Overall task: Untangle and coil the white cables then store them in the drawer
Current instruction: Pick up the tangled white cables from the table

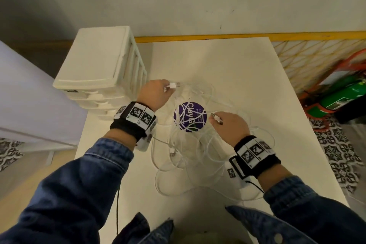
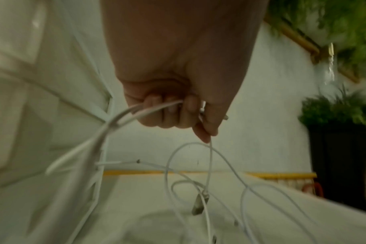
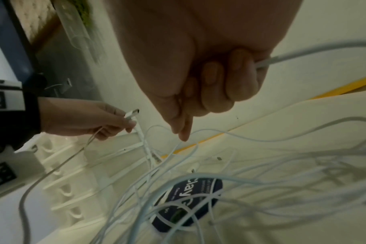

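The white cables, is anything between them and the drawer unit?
Nothing on the table blocks the way from the white cables to the drawer unit, but its drawers look closed. The left hand and right hand each pinch a plug.

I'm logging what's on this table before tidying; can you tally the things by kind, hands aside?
White cables, tangled in one heap: separate cables cannot be counted; 1 heap
Plug ends held in the hands: 2, left and right
Purple round sticker: 1
White drawer unit: 1
Total: 3 kinds of thing on the white table
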A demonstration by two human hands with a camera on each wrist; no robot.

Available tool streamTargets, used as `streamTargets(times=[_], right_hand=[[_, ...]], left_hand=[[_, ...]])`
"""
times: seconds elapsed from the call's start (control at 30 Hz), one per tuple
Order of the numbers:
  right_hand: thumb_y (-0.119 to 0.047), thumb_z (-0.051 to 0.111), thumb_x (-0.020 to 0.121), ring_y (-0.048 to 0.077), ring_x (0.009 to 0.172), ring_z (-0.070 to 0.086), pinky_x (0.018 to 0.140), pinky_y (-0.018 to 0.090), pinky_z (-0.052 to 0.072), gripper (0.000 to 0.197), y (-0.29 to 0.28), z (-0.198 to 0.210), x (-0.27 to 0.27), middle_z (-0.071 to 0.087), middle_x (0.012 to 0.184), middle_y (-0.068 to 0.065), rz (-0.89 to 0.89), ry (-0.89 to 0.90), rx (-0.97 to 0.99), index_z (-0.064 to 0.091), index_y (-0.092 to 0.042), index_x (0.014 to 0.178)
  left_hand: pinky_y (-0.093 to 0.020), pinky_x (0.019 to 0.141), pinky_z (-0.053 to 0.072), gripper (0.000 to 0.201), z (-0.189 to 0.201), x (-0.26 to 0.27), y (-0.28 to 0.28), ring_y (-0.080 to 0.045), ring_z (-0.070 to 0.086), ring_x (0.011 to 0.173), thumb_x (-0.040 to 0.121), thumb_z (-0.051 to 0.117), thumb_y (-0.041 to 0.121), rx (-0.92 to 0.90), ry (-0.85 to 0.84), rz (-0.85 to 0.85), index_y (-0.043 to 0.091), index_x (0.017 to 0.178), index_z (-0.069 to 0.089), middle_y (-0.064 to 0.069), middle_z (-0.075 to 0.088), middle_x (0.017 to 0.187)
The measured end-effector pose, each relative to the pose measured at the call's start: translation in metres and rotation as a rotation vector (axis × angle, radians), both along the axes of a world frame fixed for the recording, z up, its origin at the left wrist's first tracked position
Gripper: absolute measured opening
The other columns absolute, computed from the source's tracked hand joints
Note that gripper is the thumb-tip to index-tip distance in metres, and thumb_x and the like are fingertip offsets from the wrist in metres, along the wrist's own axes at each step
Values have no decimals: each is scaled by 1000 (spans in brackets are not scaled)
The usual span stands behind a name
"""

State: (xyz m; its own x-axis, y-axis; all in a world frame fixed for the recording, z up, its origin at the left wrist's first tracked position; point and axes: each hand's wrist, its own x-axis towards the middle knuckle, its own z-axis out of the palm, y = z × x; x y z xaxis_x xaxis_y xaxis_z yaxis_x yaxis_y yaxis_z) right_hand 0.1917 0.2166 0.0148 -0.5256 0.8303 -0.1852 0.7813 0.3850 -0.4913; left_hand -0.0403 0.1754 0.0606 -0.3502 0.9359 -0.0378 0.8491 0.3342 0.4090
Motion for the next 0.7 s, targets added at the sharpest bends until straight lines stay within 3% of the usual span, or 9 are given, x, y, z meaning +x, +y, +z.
streamTargets(times=[0.07, 0.17, 0.23, 0.33, 0.43, 0.5, 0.57, 0.63, 0.7], right_hand=[[-38, 40, 96, 28, 78, 58, 63, 28, 37, 32, -5, 4, -2, 59, 72, 2, 42, 8, -5, 62, -16, 88], [-37, 42, 96, 28, 91, 62, 70, 28, 40, 33, -13, 14, -5, 69, 97, 10, 67, 78, 28, 63, -15, 111], [-36, 43, 95, 26, 98, 61, 74, 26, 40, 34, -17, 20, -9, 68, 108, 8, 92, 122, 74, 61, -17, 116], [-39, 47, 93, 22, 96, 61, 79, 27, 45, 31, -30, 23, -20, 67, 110, 4, 205, 129, 30, 65, -22, 112], [-37, 49, 92, 25, 88, 61, 78, 40, 51, 26, -45, 10, -36, 65, 98, 5, 412, -27, 0, 68, -23, 103], [-30, 49, 92, 27, 84, 61, 74, 41, 52, 24, -49, -8, -51, 64, 97, 8, 507, -158, 37, 69, -17, 97], [-23, 50, 90, 27, 90, 62, 78, 41, 52, 22, -50, -24, -65, 63, 112, 5, 563, -241, 47, 66, -16, 104], [-21, 50, 91, 25, 108, 58, 89, 42, 49, 32, -51, -37, -76, 49, 136, -1, 650, -293, 33, 56, -20, 122], [-20, 48, 92, 27, 117, 52, 95, 44, 46, 40, -51, -46, -83, 42, 142, 0, 727, -382, 41, 47, -19, 131]], left_hand=[[-30, 52, 29, 26, 14, 1, -5, -27, 50, 67, 96, 48, 27, 88, -77, 39, 10, 77, 51, -1, 47, 61], [-30, 54, 27, 37, 32, 3, -16, -22, 43, 58, 95, 50, 28, 209, -183, 137, 15, 62, 40, 1, 40, 55], [-30, 54, 28, 44, 39, 6, -25, -18, 40, 54, 94, 52, 38, 128, -213, 134, 15, 58, 41, -2, 41, 55], [-30, 64, 37, 40, 31, 5, -40, -24, 53, 69, 95, 52, 38, -144, -129, 97, 4, 78, 64, -10, 58, 73], [-36, 77, 43, 24, 12, -6, -56, -33, 62, 94, 94, 53, 17, -246, -137, 160, -3, 96, 66, -19, 67, 96], [-36, 89, 42, 22, 0, -11, -68, -35, 56, 111, 90, 53, 5, -327, -135, 213, -3, 108, 63, -22, 63, 115], [-35, 94, 38, 29, -4, -11, -78, -36, 50, 120, 91, 48, 2, -385, -150, 237, -3, 117, 57, -22, 56, 127], [-34, 97, 36, 34, -4, -10, -87, -35, 48, 123, 92, 40, 1, -400, -182, 233, -3, 123, 54, -23, 52, 132], [-34, 96, 37, 35, -4, -12, -95, -34, 49, 123, 94, 37, 4, -418, -215, 220, -2, 124, 55, -22, 52, 134]])
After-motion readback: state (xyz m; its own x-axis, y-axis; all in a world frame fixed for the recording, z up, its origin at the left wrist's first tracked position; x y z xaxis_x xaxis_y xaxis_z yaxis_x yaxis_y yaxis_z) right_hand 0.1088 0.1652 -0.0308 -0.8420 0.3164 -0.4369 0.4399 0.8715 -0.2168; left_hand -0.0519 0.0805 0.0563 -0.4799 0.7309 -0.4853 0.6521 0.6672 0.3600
